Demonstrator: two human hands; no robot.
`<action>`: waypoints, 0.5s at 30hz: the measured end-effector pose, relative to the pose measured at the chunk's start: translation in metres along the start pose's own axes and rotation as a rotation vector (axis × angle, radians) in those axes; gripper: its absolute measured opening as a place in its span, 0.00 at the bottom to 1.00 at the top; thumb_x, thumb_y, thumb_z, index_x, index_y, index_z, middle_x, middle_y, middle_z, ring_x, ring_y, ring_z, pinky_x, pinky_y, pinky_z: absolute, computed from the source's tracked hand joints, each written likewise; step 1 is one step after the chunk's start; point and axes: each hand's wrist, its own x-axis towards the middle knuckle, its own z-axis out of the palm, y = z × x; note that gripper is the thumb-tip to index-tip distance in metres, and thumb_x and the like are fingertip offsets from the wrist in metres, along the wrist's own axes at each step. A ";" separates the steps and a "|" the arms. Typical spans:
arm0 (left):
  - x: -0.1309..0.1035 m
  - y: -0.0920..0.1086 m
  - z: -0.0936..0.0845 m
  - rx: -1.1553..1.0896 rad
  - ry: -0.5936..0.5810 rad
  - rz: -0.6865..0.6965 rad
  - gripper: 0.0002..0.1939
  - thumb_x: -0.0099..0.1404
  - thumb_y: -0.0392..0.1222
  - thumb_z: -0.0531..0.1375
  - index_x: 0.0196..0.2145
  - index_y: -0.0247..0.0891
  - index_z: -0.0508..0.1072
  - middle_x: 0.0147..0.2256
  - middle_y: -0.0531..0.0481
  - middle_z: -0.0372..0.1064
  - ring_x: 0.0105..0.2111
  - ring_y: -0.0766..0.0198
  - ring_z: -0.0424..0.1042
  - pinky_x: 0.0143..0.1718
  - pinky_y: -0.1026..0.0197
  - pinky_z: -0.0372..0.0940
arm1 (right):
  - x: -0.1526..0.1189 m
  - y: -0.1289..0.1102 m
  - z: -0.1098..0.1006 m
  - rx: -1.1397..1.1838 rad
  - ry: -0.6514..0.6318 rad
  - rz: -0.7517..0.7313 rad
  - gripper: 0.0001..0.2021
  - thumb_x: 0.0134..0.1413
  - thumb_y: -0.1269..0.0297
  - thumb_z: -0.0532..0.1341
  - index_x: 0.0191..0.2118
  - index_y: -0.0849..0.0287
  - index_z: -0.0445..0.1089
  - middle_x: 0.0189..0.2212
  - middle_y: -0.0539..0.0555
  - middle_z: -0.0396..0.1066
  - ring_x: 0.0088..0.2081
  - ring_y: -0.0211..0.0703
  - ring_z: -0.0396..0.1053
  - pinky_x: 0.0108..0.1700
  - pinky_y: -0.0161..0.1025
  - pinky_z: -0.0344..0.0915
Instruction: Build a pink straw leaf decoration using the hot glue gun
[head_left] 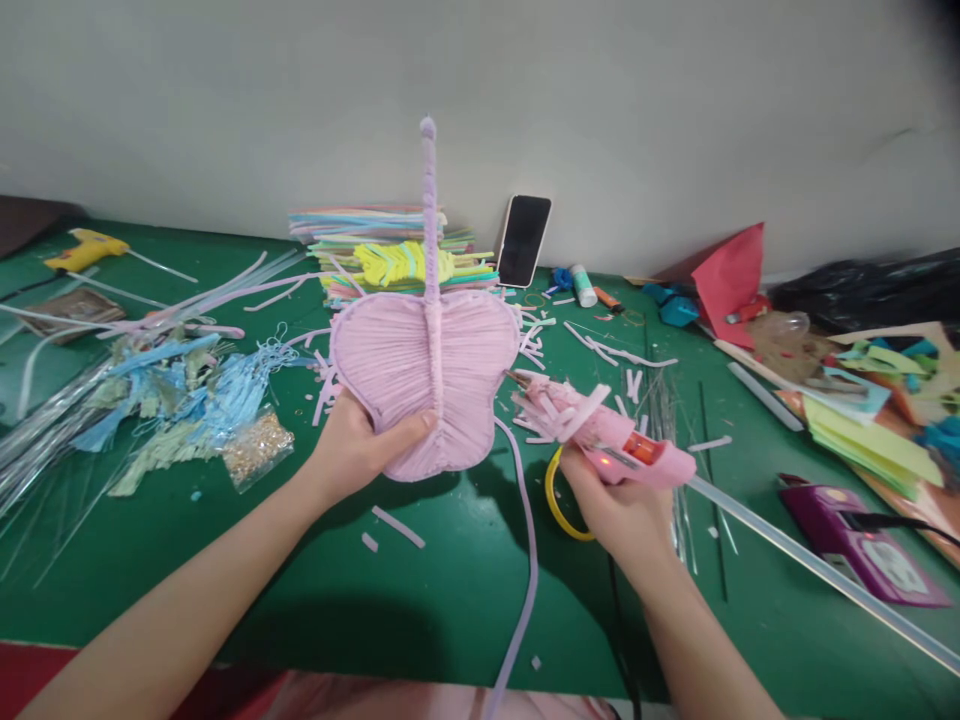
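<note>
L hand [360, 445] gripping lilac butterfly-ish piece [472, 365] w/ fuzzy stem up top, thumb flat on its front, piece sits center frame. R hand [619, 500] wrapped around pink glue gun [630, 450], center-right, nozzle right by piece's R edge, clear glue stick [817, 570] poking out back toward lower right. Lilac strip [529, 530] trails off piece to bottom edge. Phone [525, 240] leans on wall, top center. Yellow glue gun [94, 250] upper left, blue tassels [236, 385] mid left.

The green worktop [450, 600] bears a yellow glue gun [94, 250] at left. A bead packet [257, 447] lies beside blue tassels [232, 385]; a purple device [855, 545] lies at right.
</note>
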 end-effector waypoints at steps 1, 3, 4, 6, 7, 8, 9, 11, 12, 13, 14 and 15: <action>0.000 0.001 0.000 0.004 -0.006 -0.002 0.17 0.54 0.46 0.65 0.41 0.37 0.75 0.42 0.45 0.78 0.44 0.49 0.76 0.46 0.52 0.73 | 0.000 0.000 0.000 -0.006 0.009 0.005 0.09 0.44 0.64 0.59 0.21 0.54 0.58 0.15 0.45 0.61 0.17 0.37 0.61 0.19 0.33 0.60; 0.000 0.002 0.000 0.012 -0.011 -0.006 0.18 0.54 0.46 0.65 0.42 0.37 0.75 0.42 0.45 0.78 0.44 0.49 0.76 0.46 0.52 0.73 | 0.001 -0.001 0.000 -0.015 0.020 0.016 0.08 0.44 0.63 0.59 0.21 0.53 0.59 0.15 0.45 0.62 0.17 0.38 0.62 0.18 0.33 0.60; 0.000 0.003 0.000 0.017 -0.011 -0.006 0.18 0.54 0.46 0.65 0.42 0.37 0.75 0.42 0.45 0.78 0.44 0.49 0.76 0.46 0.52 0.73 | 0.001 -0.002 0.000 -0.015 0.023 0.021 0.08 0.44 0.63 0.59 0.21 0.53 0.59 0.15 0.45 0.63 0.17 0.38 0.63 0.19 0.33 0.61; 0.000 0.003 0.000 0.026 -0.006 -0.008 0.18 0.54 0.46 0.65 0.41 0.37 0.74 0.42 0.45 0.78 0.44 0.49 0.76 0.45 0.51 0.73 | 0.001 -0.003 0.000 -0.010 0.029 0.028 0.07 0.44 0.63 0.59 0.22 0.53 0.60 0.16 0.46 0.65 0.18 0.39 0.64 0.20 0.34 0.63; 0.000 0.003 0.000 0.029 -0.001 -0.009 0.18 0.54 0.46 0.65 0.41 0.37 0.74 0.42 0.45 0.78 0.44 0.49 0.76 0.45 0.51 0.73 | 0.001 -0.003 0.000 -0.008 0.033 0.028 0.07 0.44 0.63 0.59 0.22 0.53 0.60 0.16 0.46 0.65 0.18 0.39 0.64 0.20 0.34 0.63; 0.000 0.003 0.000 0.031 0.001 -0.008 0.17 0.53 0.46 0.65 0.41 0.38 0.74 0.41 0.45 0.78 0.43 0.49 0.76 0.45 0.52 0.73 | 0.001 -0.003 0.000 -0.009 0.035 0.024 0.07 0.44 0.63 0.59 0.22 0.53 0.60 0.16 0.46 0.66 0.18 0.39 0.64 0.21 0.34 0.64; 0.000 0.003 0.000 0.033 0.002 -0.008 0.17 0.53 0.46 0.65 0.41 0.38 0.74 0.41 0.45 0.78 0.43 0.49 0.77 0.45 0.52 0.73 | 0.001 -0.002 0.000 -0.011 0.036 0.017 0.07 0.44 0.63 0.59 0.22 0.53 0.60 0.16 0.46 0.65 0.18 0.39 0.64 0.21 0.34 0.64; 0.000 0.001 -0.001 0.034 0.005 -0.003 0.17 0.53 0.45 0.65 0.41 0.37 0.74 0.41 0.45 0.78 0.43 0.49 0.77 0.45 0.52 0.73 | 0.000 0.001 0.000 -0.018 0.027 -0.009 0.07 0.45 0.63 0.60 0.22 0.53 0.61 0.16 0.45 0.65 0.18 0.39 0.64 0.21 0.34 0.63; 0.000 0.001 -0.001 0.030 0.005 0.000 0.17 0.53 0.45 0.65 0.41 0.37 0.74 0.41 0.45 0.78 0.43 0.49 0.77 0.45 0.52 0.73 | 0.000 0.002 0.000 -0.021 0.022 -0.028 0.07 0.46 0.63 0.60 0.23 0.54 0.61 0.17 0.46 0.65 0.19 0.39 0.64 0.21 0.34 0.63; 0.000 0.000 -0.001 0.023 0.005 0.002 0.17 0.54 0.45 0.65 0.41 0.37 0.74 0.41 0.45 0.78 0.43 0.49 0.77 0.45 0.52 0.73 | 0.000 0.004 0.001 -0.023 0.020 -0.048 0.07 0.47 0.63 0.60 0.23 0.54 0.62 0.17 0.46 0.65 0.19 0.40 0.64 0.21 0.35 0.63; 0.000 -0.001 -0.001 0.014 0.004 0.001 0.17 0.54 0.46 0.65 0.41 0.37 0.74 0.41 0.45 0.78 0.43 0.49 0.77 0.45 0.52 0.73 | 0.000 0.005 0.001 -0.025 0.022 -0.068 0.07 0.48 0.63 0.61 0.23 0.54 0.63 0.18 0.47 0.66 0.20 0.40 0.65 0.22 0.35 0.63; 0.000 -0.001 -0.001 0.006 0.005 -0.001 0.17 0.54 0.46 0.65 0.41 0.37 0.74 0.41 0.45 0.78 0.43 0.49 0.77 0.45 0.52 0.73 | 0.000 0.006 0.001 -0.027 0.027 -0.084 0.07 0.48 0.63 0.61 0.24 0.54 0.64 0.19 0.47 0.67 0.20 0.40 0.65 0.23 0.36 0.63</action>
